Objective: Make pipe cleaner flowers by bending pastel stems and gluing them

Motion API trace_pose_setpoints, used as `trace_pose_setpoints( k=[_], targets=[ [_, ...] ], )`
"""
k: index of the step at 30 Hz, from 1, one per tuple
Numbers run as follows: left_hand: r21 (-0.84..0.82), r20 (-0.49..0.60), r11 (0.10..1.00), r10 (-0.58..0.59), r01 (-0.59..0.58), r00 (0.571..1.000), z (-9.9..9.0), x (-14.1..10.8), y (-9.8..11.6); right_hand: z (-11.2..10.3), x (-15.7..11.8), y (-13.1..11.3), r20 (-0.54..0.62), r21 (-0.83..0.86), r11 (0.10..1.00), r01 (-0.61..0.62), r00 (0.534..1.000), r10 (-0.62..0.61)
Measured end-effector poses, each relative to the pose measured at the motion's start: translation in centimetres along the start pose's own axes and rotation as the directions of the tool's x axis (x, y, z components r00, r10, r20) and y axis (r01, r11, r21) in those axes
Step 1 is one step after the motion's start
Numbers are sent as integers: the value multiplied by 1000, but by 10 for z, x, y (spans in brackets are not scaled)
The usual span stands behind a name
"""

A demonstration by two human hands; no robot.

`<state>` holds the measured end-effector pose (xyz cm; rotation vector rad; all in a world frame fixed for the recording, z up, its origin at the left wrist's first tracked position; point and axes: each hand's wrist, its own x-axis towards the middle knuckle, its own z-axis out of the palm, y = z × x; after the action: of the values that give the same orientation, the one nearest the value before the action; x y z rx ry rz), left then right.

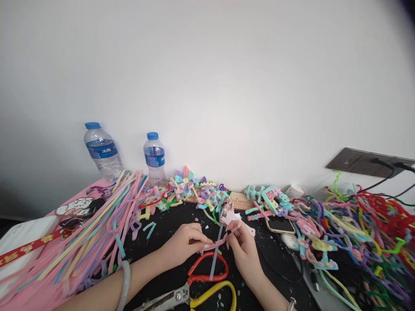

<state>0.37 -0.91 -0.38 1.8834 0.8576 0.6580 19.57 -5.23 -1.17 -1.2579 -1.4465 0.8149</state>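
Between the fingertips of both hands runs a short pink pipe cleaner (219, 244), held over the black mat. My left hand (184, 244) pinches its left end, the wrist wearing a pale bangle (124, 283). The other end is in the closed fingers of my right hand (244, 252), where it bends upward. Just behind the hands lies a pink glue gun (229, 216), partly covered by the right fingers, with a translucent glue stick (214, 261) reaching toward me. Scissors (181, 294) with one red and one yellow handle lie below the hands, blades to the left.
Loose pastel pipe cleaners (81, 242) spread across the left side. Two water bottles (154, 155) stand by the wall. Twisted pipe-cleaner shapes (186, 181) line the back. A phone (280, 224), a white mouse (289, 242) and a colourful tangle (372, 242) lie right, below a wall socket (366, 162).
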Motion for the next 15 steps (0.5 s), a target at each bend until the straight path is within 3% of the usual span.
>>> trace_pose_setpoints(
  k=[15],
  targets=[
    [-11,21,1000,-7,8,1000,-1,-1,1,1,-1,-2,13,75,997,-11,1000,10]
  ],
)
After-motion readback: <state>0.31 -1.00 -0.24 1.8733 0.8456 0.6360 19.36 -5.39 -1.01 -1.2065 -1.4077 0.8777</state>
